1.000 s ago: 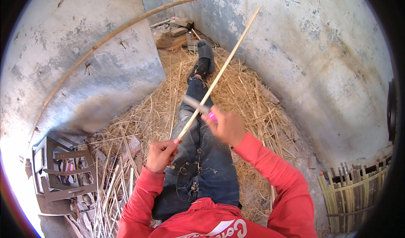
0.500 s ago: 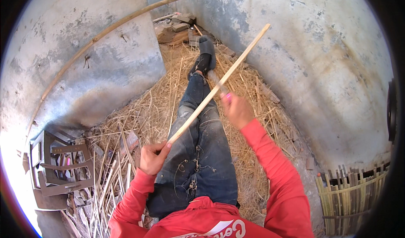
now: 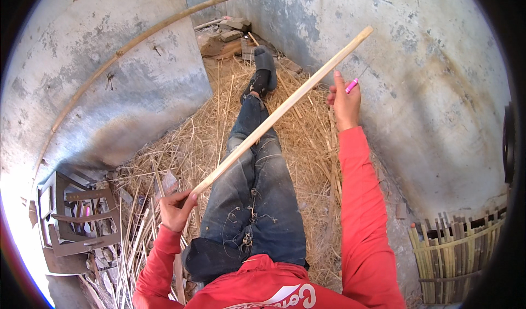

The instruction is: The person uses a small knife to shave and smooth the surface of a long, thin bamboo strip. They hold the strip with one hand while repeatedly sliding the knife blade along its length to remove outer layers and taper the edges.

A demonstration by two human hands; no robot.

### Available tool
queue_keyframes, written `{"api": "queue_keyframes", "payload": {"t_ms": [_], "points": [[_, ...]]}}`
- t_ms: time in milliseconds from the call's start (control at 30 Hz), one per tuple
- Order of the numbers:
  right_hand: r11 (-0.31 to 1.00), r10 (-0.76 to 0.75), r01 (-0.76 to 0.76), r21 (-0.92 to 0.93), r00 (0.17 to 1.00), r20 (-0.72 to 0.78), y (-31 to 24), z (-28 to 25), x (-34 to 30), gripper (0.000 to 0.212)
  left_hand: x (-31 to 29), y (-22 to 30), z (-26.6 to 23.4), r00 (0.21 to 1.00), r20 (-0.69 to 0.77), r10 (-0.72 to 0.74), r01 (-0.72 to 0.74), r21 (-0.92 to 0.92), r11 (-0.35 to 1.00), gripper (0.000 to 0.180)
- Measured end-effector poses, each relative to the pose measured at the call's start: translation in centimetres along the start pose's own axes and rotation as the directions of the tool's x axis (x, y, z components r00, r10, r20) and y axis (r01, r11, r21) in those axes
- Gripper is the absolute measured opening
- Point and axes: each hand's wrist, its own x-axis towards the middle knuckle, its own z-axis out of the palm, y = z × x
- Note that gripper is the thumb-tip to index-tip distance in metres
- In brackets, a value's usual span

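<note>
A long pale strip of split bamboo or wood (image 3: 274, 114) slants up to the right above my outstretched legs. Its near end is pinched between the thumb and fingers of my left hand (image 3: 176, 211). My right hand (image 3: 346, 105) is closed around a pink-handled knife (image 3: 352, 86), just right of the strip's far end. The knife's thin blade, seen nearly edge-on, points up and right, apart from the strip. Whether the right fingertips touch the strip, I cannot tell.
Straw and shavings (image 3: 312, 161) cover the floor around my legs. Loose strips (image 3: 137, 249) lie at the left beside a brown frame (image 3: 85, 216). A long bent pole (image 3: 164, 23) leans along the left wall. Bricks (image 3: 233, 29) lie in the far corner; a slatted bundle (image 3: 460, 259) stands right.
My right hand with the knife has moved up and right, away from the strip's middle. My left hand has shifted left and down, and the strip's far end has swung right.
</note>
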Motion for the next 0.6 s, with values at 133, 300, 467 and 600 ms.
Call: {"api": "queue_keyframes", "payload": {"t_ms": [133,300,467,600], "points": [[0.963,-0.183,0.167,0.21,0.981,0.061,-1.7,1.8,-0.9,0.043,1.1,0.8,3.8,0.978,-0.07,0.198,-0.18,0.214,0.96,0.021],[0.962,-0.263,0.257,0.094,0.964,0.051,-2.0,3.0,-1.8,0.035,1.7,3.5,7.2,0.918,-0.136,0.372,-0.323,0.288,0.902,0.015],[0.964,-0.263,0.264,0.0,0.959,0.109,-1.5,4.0,-4.7,0.038,1.8,4.7,8.4,0.902,-0.135,0.41,-0.353,0.315,0.881,0.014],[0.964,-0.231,0.249,-0.091,0.957,0.178,-1.5,4.1,-6.5,0.042,1.6,4.9,8.9,0.889,-0.157,0.431,-0.362,0.339,0.868,0.014]]}}
